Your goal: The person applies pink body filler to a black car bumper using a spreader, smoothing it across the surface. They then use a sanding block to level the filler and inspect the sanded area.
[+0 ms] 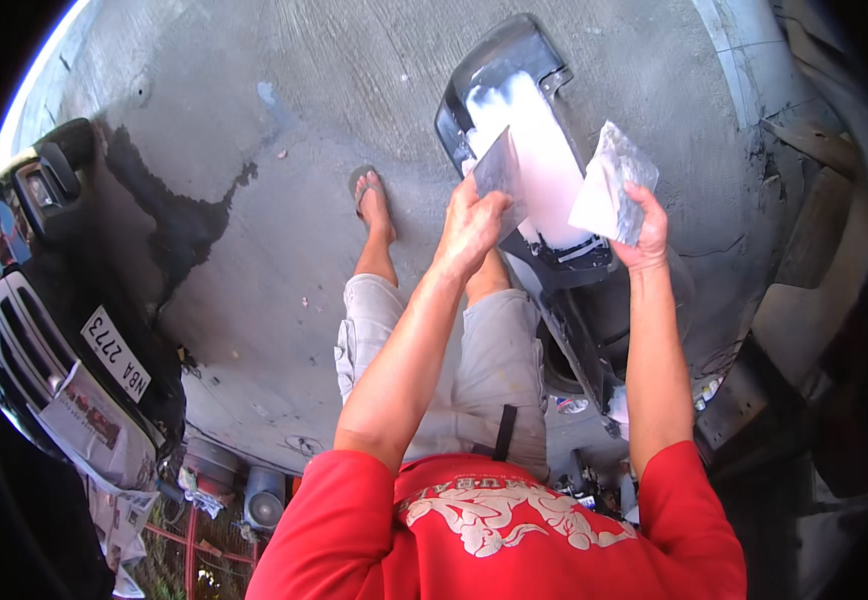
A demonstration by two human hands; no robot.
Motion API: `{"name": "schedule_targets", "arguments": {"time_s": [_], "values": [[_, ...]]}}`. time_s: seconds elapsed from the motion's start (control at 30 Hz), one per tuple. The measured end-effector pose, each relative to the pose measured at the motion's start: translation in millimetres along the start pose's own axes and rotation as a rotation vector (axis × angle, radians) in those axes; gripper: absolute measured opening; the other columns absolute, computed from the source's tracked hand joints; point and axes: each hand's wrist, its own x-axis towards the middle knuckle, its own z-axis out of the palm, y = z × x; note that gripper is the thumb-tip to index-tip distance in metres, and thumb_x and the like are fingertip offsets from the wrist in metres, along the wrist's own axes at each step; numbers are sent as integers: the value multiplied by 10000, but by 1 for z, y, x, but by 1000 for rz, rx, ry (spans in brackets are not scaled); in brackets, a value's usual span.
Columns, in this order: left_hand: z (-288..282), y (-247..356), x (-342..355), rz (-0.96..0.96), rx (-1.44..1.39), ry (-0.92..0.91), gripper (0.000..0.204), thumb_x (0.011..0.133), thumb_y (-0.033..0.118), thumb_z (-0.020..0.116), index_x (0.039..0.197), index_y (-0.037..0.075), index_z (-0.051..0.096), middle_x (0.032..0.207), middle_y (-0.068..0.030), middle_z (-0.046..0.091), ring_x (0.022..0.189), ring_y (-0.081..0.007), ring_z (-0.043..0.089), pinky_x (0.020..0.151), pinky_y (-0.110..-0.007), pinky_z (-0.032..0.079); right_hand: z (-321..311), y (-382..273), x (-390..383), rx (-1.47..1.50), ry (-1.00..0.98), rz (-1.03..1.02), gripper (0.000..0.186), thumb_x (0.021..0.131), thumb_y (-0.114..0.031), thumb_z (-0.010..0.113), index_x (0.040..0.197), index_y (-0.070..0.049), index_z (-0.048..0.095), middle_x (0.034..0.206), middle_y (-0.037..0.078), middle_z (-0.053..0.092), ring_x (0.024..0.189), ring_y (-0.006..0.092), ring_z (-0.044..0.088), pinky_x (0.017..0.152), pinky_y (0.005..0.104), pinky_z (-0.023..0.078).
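Apparently Between Sanding Passes

A black, white-patched car bumper [544, 155] sits ahead, right of centre, its long axis angling away and leftward. The left hand [475, 220] pinches a dark-grey sheet [498, 172]; the right hand [646, 230] grips a folded whitish sheet [609, 180]. Resuming would likely call for flat, even pressure.

I stand on a rough grey concrete floor [374, 100], where a dark stain [189, 230] spreads to my left. Past it I see the front of a vehicle [104, 270] with newspaper sheets [99, 425] against it. White daylight [26, 95] edges that side; a blue-grey container [265, 500] sits lower, and shadow darkens my far right.
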Motion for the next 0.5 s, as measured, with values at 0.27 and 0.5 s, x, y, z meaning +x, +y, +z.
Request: {"name": "schedule_targets", "arguments": {"time_s": [0.27,0.5], "values": [[15,101,-56,675,685,-417,646,962,94,731,1583,109,552,1553,-219,533,1458,-411,512,1193,-473,441,45,34,-59,-21,91,-81,398,990,-164,677,1356,-7,672,1271,110,755,1132,263,744,1011,422,587],[-95,128,6,865,1051,-792,657,878,151,683,1525,260,648,1563,-113,550,1456,-414,498,1155,-518,425,108,109,-72,299,232,-52,561,983,-223,624,1466,56,570,1313,225,725,1132,355,745,1049,472,586]]}}
